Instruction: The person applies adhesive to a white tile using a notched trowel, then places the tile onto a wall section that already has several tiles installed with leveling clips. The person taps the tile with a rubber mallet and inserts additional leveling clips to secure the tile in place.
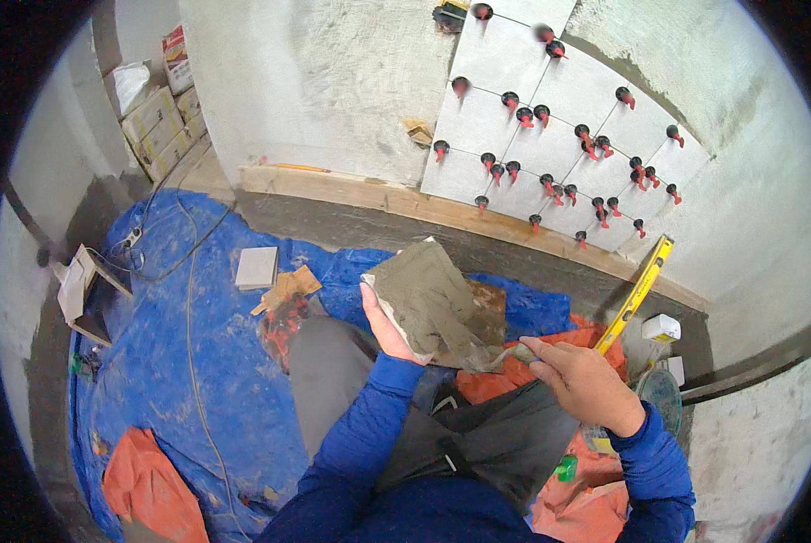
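My left hand (389,330) holds a square tile coated on top with grey mortar (416,288), tilted, its fingers under it and thumb along the left edge. My right hand (586,385) is closed on the handle of a trowel (487,360), whose blade lies on or against the mortar at the tile's lower right. Behind the tile is a brown board (489,312), partly hidden. On the wall above, white tiles (491,54) carry several black-and-red levelling clips (524,117) over a wooden batten (333,190).
A yellow level (634,294) leans at the right near a white box (661,328) and a bucket (659,398). A blue tarp (152,362) with cables, a loose tile (256,268) and orange cloths (152,480) covers the floor. Stacked boxes (152,131) stand at back left.
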### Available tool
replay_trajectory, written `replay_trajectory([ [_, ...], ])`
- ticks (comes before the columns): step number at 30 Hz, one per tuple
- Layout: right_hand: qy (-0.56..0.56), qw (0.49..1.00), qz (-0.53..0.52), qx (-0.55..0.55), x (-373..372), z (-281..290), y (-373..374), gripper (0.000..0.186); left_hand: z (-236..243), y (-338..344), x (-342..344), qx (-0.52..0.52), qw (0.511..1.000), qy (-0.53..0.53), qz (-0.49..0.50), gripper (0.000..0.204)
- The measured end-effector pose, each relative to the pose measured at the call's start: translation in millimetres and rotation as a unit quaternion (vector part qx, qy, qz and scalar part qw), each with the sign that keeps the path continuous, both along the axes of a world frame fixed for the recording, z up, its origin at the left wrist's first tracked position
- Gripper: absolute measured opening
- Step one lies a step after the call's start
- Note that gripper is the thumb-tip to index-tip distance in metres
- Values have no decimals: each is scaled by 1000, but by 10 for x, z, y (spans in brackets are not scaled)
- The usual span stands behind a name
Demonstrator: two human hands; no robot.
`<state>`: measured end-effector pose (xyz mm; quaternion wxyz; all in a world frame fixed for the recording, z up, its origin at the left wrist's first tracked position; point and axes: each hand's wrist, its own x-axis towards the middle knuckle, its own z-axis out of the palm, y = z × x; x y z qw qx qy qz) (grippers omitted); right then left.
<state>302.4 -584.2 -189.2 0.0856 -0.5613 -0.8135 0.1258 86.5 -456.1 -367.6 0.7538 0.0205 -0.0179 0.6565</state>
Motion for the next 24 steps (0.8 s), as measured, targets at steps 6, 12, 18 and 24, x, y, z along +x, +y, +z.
replay_trajectory([
  [6, -162, 985, 19, 63, 9, 394, -28, 43, -32, -16, -34, -25, 996, 28, -84, 84],
  [12, -197, 955, 46, 216, -74, 440, -200, 51, -75, -15, -37, -14, 996, -27, -79, 83],
  [18, -275, 918, 83, 272, -255, 357, -350, 57, -121, 59, -61, -58, 997, -16, -44, 84],
  [24, -327, 891, 129, 286, -336, 428, -291, 51, -51, 21, -46, -74, 996, 7, -43, 87],
])
